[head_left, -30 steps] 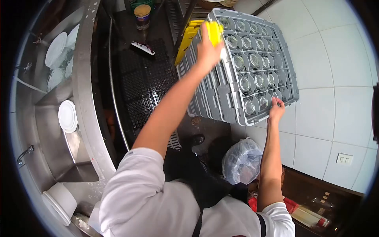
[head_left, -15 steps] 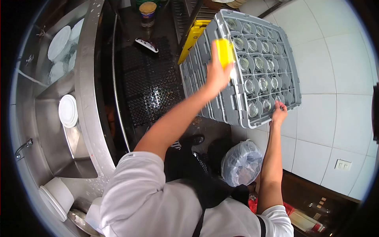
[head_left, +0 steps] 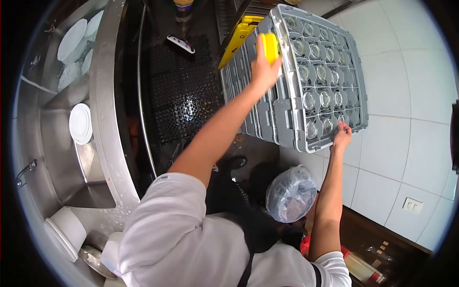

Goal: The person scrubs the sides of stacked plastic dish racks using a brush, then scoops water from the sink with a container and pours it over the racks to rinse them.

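Note:
A yellow sponge [head_left: 270,49] is gripped in my left hand [head_left: 264,71], against the left side of the upper grey glass rack [head_left: 300,131]. Rows of clear drinking glasses [head_left: 321,73] fill most of its compartments. At the near right part of the rack, my right hand [head_left: 342,136] has its fingers closed over the rim, beside a glass [head_left: 342,117] in the nearest row. Whether those fingertips also touch the glass, I cannot tell. Below the upper rack, more grey racks [head_left: 258,117] are stacked.
On the left runs a steel sink counter [head_left: 103,91] with white plates [head_left: 80,123] and white tubs [head_left: 71,229]. A lined bin [head_left: 291,193] stands by my legs. A yellow floor sign [head_left: 239,40] leans behind the racks, beside a wet rubber mat [head_left: 179,95]. White tiles [head_left: 387,81] cover the right wall.
My left hand has slid the sponge a little toward the far end along the rack's side. My right hand stays at the near rim. The whole view has shifted slightly.

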### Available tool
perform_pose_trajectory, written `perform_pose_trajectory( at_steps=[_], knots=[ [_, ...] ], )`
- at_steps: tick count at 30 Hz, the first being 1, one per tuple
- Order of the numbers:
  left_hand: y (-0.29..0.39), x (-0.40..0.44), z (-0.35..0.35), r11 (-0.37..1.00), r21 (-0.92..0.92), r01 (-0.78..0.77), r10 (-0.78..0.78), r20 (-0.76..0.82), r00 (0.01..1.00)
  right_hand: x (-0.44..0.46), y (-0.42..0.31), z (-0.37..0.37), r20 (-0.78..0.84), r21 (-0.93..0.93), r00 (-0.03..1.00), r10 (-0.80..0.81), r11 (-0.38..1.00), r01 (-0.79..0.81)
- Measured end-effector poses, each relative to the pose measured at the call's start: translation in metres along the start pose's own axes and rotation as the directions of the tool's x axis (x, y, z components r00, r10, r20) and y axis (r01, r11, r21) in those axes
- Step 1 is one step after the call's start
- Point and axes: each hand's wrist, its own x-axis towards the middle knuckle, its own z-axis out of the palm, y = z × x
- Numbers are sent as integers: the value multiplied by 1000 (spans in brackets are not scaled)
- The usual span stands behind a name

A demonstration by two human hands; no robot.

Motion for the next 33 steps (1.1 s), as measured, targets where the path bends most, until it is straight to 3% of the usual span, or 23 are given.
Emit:
perform_pose_trajectory(
  at_steps=[2, 3, 4, 6, 8, 11, 12, 15, 17, 20, 22, 23, 26, 29, 33],
  knots=[
    [-41, -32, 14, 954, 14, -301, 301, -66, 951, 5, -2, 4, -18, -30, 1000, -16, 999, 15],
    [-40, -31, 14, 958, 11, -287, 287, -62, 956, 9, 2, 3, -15, -18, 1000, -17, 1000, 17],
    [-20, -20, 6, 994, -95, -58, 59, 9, 998, 7, 8, 0, -11, -13, 1000, -13, 1000, 13],
    [-6, 35, -1, 997, 76, 14, -11, -39, 999, 2, 3, -1, 0, -30, 1000, -9, 1000, 9],
    [-18, 103, -4, 995, 59, -79, 87, -138, 987, 7, 5, -1, 0, -31, 1000, -4, 1000, 4],
    [-6, 105, -12, 988, 121, -98, 117, -162, 980, 6, 2, -1, -14, -47, 1000, 10, 999, -10],
    [-24, 97, -2, 936, -333, -111, 78, -109, 991, 5, 2, 0, -3, -47, 1000, 5, 999, -5],
    [-42, 46, 14, 930, -275, -244, 218, -121, 968, 4, 0, -1, -7, -56, 1000, 1, 998, -1],
    [-35, 37, 8, 940, -309, -146, 121, -96, 988, 7, 12, -9, 4, -46, 1000, -17, 999, 18],
    [-3, 94, -5, 979, 4, -203, 201, -157, 967, 15, 17, -5, -1, -22, 1000, -9, 1000, 9],
    [-11, 124, -6, 970, 29, -239, 238, -270, 933, 8, 4, -4, 5, -58, 1000, 6, 998, -5],
    [-19, 127, -1, 936, -86, -341, 293, -348, 891, 8, 5, -5, 1, -48, 1000, 13, 999, -13],
    [-17, 53, -6, 979, -206, -14, 7, -34, 999, 11, 7, -3, -4, -31, 1000, 7, 999, -7],
    [-51, -5, 19, 916, -7, -402, 393, -187, 900, 10, 4, 2, -2, -71, 1000, -29, 997, 29],
    [-12, 73, -9, 997, 47, -67, 70, -67, 995, 16, 15, -8, 10, -74, 1000, -14, 997, 15]
  ],
)
